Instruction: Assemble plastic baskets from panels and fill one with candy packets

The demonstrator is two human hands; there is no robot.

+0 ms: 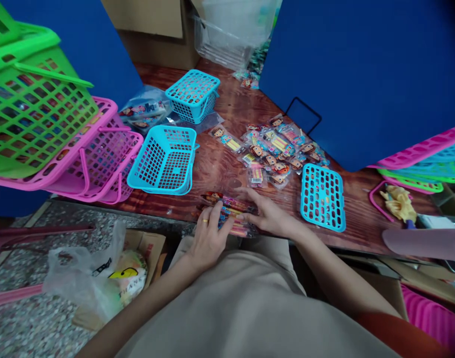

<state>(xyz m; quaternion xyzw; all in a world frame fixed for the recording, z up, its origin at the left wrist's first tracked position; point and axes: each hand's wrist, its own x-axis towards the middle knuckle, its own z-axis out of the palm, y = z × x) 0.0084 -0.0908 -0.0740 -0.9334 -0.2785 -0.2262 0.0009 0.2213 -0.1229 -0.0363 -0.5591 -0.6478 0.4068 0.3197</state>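
At the table's front edge, my left hand [209, 237], with a ring on one finger, presses its fingers on a small pile of clear packets [231, 211] holding colourful sticks. My right hand [268, 215] grips the same pile from the right, thumb and fingers around its end. Part of the pile is hidden under the fingers. Beyond it lies a loose heap of cartoon-figure packets [275, 144]. An open blue basket [161, 159] stands to the left of the pile, and a flat blue lattice lid [323, 198] lies to the right of my right hand.
A lidded blue basket [193, 95] stands farther back beside a clear bag of packets [145, 107]. Green baskets [41, 104] and pink baskets [104, 154] are stacked at left. Blue panels [369, 74] rise behind the table. More lids [424, 149] lean at right.
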